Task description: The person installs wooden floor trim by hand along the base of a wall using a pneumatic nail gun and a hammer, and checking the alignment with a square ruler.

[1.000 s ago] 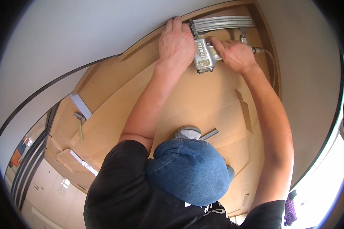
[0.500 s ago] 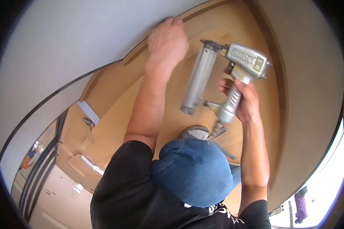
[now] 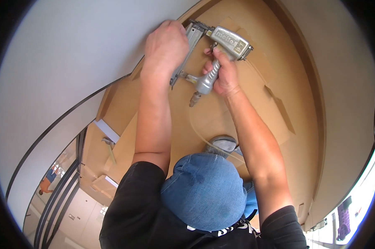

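My left hand [image 3: 166, 45] is at the wooden edge strip [image 3: 197, 10] along the pale left panel, fingers curled, tips hidden. My right hand [image 3: 223, 74] grips the handle of a silver pneumatic nail gun [image 3: 229, 41], its index finger around the trigger area, though exact contact is unclear. The gun’s long magazine lies slanted just right of my left hand, partly behind it, with the nose up near the strip. A pale hose [image 3: 193, 126] hangs from the fitting below the handle over brown sheeting [image 3: 249, 108].
A hammer [image 3: 111, 150] and white strip [image 3: 106, 129] lie at the left. My shoe [image 3: 224, 145] shows below the hose. A curved wooden edge [image 3: 316, 103] borders the right. A small figure of a person [image 3: 50, 177] appears at the far lower left, beyond dark rails.
The nail gun has turned from a sideways magazine to a slanted upright one, then moved up and left toward the strip. My left hand has slid left along the edge.
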`<act>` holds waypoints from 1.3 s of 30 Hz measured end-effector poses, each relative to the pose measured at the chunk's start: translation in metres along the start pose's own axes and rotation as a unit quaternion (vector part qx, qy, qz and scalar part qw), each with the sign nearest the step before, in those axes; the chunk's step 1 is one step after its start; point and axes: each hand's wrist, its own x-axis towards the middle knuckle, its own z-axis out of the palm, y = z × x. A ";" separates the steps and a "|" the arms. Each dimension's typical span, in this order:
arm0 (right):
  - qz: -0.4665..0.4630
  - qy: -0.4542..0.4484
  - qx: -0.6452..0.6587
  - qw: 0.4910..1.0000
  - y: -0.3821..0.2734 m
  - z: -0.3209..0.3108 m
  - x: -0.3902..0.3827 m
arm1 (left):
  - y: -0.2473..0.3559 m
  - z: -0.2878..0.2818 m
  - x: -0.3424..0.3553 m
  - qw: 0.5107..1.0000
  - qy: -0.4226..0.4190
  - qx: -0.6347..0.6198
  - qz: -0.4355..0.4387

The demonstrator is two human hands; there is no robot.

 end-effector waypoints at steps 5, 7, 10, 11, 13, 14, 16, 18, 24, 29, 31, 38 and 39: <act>-0.001 -0.010 -0.009 1.000 0.000 0.005 0.004 | 0.004 -0.002 -0.001 1.000 0.008 0.012 -0.001; 0.003 -0.007 -0.008 1.000 0.000 0.004 0.006 | 0.004 -0.002 -0.001 1.000 0.007 0.006 0.000; 0.002 -0.005 0.005 1.000 0.000 0.005 0.006 | 0.004 0.000 -0.001 1.000 0.008 0.001 0.007; 0.003 -0.005 0.005 1.000 0.001 0.005 0.006 | 0.004 0.001 -0.001 1.000 0.007 0.004 0.006; -0.003 -0.002 0.021 1.000 0.002 0.006 0.008 | 0.004 -0.001 0.000 1.000 0.005 0.007 0.004; -0.003 -0.002 0.021 1.000 0.002 0.006 0.008 | 0.004 -0.002 0.000 1.000 0.006 0.004 0.006; -0.004 -0.004 0.024 1.000 0.003 0.005 0.009 | 0.004 -0.001 0.000 1.000 0.004 0.001 0.009; -0.005 -0.001 0.025 1.000 0.004 0.004 0.010 | 0.003 -0.001 0.000 1.000 0.008 0.002 0.008; 0.011 -0.021 0.017 1.000 0.006 0.002 0.010 | 0.000 -0.001 0.001 1.000 0.010 0.002 0.011; 0.003 -0.010 0.022 1.000 0.006 0.003 0.009 | 0.003 0.000 0.000 1.000 0.008 0.005 0.013; 0.004 0.000 0.021 1.000 0.006 0.004 0.008 | 0.004 0.002 -0.001 1.000 0.002 0.009 0.014; 0.015 -0.002 0.023 1.000 0.002 0.005 0.007 | 0.002 0.014 -0.006 0.998 0.052 0.021 0.030; 0.022 0.004 0.016 1.000 0.003 0.005 0.008 | 0.003 0.014 -0.006 0.998 0.053 0.029 0.024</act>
